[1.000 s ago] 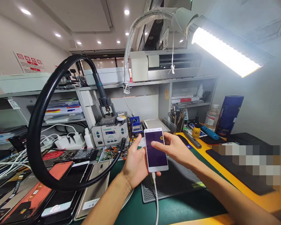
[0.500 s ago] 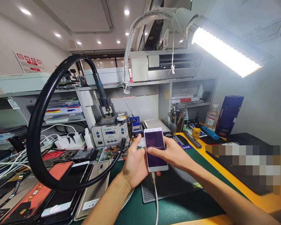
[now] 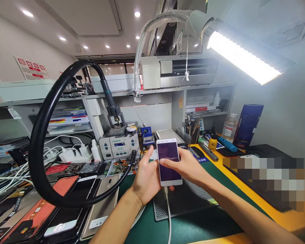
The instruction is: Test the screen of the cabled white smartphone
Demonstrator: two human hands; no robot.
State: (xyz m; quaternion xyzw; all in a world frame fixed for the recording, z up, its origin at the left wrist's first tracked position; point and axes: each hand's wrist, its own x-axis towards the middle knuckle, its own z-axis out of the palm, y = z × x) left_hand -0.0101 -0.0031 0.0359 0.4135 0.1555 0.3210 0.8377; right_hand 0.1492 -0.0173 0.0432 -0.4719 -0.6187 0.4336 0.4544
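Over the perforated mat (image 3: 165, 211) on the tabletop (image 3: 284, 223), the white phone (image 3: 170, 174) is cradled by the loosely curled left hand (image 3: 147, 179), thumb clear, and pinched at its edge by the right hand (image 3: 193, 166), thumb over screen; cable (image 3: 169, 217) already plugged in, what's left can't be told.

two bare hands are shown, the left hand (image 3: 146, 179) and the right hand (image 3: 190, 166), each joined to a bare forearm. the left forearm (image 3: 119, 213) is seen as slim, narrowed toward the left wrist (image 3: 138, 198), where faint creases are marked, and is cut off by the lower edge of the view. the right forearm (image 3: 234, 203) is likewise bared along its visible length and is cut off at the lower right. the left thumb (image 3: 148, 154) and right thumb (image 3: 169, 164) are slenderly shaped; most of the fingers are hidden.
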